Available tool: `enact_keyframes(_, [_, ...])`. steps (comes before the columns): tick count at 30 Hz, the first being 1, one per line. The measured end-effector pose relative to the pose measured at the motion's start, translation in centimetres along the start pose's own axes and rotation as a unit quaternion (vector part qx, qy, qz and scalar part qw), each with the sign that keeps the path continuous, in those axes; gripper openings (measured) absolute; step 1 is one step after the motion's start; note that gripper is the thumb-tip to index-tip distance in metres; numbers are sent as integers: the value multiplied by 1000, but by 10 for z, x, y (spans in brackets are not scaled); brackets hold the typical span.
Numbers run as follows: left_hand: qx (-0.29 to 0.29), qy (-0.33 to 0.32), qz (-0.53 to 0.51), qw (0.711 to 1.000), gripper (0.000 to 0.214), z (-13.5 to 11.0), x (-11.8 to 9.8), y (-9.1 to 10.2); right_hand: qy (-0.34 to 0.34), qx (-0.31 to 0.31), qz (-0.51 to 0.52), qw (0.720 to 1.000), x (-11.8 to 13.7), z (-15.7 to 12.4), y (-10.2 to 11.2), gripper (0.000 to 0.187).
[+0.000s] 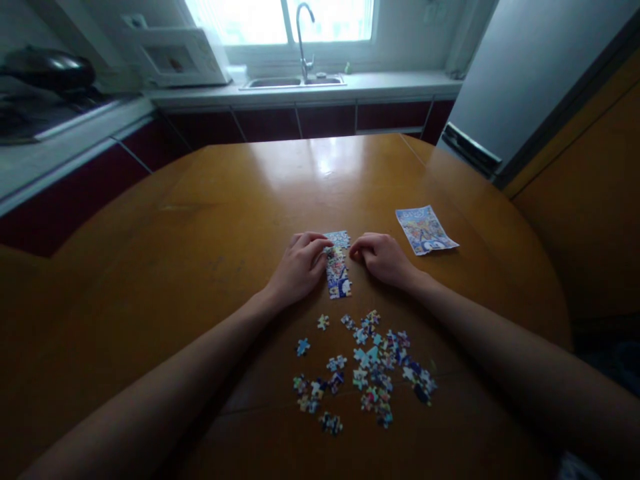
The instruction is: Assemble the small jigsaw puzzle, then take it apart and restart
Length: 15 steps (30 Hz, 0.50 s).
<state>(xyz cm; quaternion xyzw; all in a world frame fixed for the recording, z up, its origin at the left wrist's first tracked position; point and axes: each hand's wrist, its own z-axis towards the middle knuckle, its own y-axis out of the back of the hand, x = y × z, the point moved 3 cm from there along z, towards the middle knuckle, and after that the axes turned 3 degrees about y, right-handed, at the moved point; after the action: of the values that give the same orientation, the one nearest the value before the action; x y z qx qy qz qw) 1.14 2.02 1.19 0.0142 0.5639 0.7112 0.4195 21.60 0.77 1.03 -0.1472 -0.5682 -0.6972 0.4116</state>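
Observation:
A partly joined jigsaw puzzle (337, 267) lies on the table as a narrow upright strip. My left hand (301, 263) rests along its left side, thumb and fingers bent together at the upper left edge and covering part of it. Just off the strip's right edge is my right hand (380, 258), its fingers curled inward; whatever they may hold is hidden. Loose jigsaw pieces (373, 357) are heaped nearer to me, below both hands. A single piece (323, 322) and a blue piece (303, 347) sit apart on the left of the heap.
A creased picture sheet (425, 230) lies right of my right hand on the wooden table (240, 200). Beyond the table's far edge runs a counter with a sink (275, 83), a tap (303, 40) and a white microwave (180, 59). A pan (47, 69) stands far left.

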Motion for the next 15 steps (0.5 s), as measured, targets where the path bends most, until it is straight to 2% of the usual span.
enact_keyframes(15, [5,-3,2,1000,24,1,3,0,-4,0,-3,1000,0,1,0,29])
